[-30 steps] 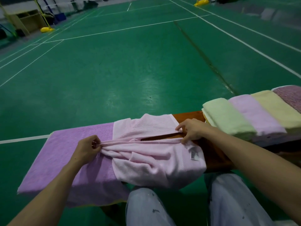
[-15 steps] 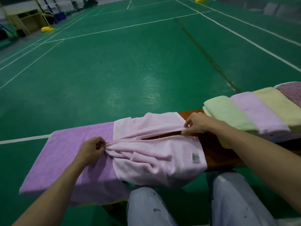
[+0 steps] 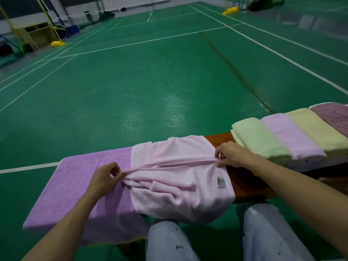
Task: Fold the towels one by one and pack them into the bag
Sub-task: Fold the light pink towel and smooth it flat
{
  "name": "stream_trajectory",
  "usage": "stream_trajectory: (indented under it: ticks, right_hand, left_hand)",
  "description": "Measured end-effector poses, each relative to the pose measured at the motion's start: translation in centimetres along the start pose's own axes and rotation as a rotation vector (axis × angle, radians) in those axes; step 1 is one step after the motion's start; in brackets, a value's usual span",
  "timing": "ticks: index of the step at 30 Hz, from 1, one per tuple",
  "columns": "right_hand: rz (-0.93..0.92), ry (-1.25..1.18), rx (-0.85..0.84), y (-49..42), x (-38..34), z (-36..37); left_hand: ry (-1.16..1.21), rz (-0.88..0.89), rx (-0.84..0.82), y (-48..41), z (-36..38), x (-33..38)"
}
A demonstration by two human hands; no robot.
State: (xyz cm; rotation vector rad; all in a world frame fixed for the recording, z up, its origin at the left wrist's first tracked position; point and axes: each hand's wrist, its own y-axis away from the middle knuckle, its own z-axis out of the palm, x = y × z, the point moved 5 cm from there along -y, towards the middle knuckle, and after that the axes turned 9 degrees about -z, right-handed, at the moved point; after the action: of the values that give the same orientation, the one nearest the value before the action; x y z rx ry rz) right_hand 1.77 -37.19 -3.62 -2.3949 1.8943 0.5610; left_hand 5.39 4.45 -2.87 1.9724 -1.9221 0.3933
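- The pink towel (image 3: pixel 180 185) lies across the middle of the surface (image 3: pixel 243 183), with its near part hanging over the front edge toward the person's knees. Two of its edges are gathered into one taut line running left to right, which suggests a lengthwise fold in progress.
- The left hand (image 3: pixel 105 180) pinches the gathered edges at the left end of that line, and the right hand (image 3: pixel 230 155) pinches them at the right end. Tension between the two hands likely keeps the layers straight and aligned.
- The label (image 3: pixel 220 182) faces up near the right corner.
- A purple towel (image 3: pixel 79 185) lies spread flat on the left part of the surface, under the pink towel's left end, probably waiting its turn.
- Four folded towels (image 3: pixel 290 136) sit side by side at the right end, clear of the working area.
- No bag is in view, so packing appears not yet started.
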Motion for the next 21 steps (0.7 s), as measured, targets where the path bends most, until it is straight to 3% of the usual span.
stream_trajectory:
  ticks: [13, 21]
  right_hand:
    - [-0.065, 0.066, -0.004, 0.1, -0.5, 0.3]
    - [-0.031, 0.007, 0.042, 0.2, -0.2, 0.4]
  left_hand:
    - [0.021, -0.036, 0.035, 0.5, -0.9, -0.7]
    - [0.190, -0.156, 0.028, 0.7, -0.6, -0.8]
